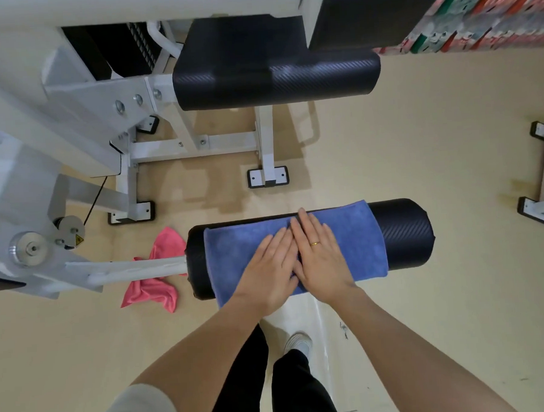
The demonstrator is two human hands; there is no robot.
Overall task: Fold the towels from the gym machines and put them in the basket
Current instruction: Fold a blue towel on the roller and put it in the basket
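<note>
two hands, left hand (269,265) and right hand (319,253), lie flat and spread side by side, pressing the blue towel (235,255) draped over the black roller pad (407,230). looks like the smoothing step mid-fold. next probably needs grabbing an edge to fold again; pink towel (155,290) waits on the floor, no basket visible.

Gym: padded weight machine (276,76)
</note>
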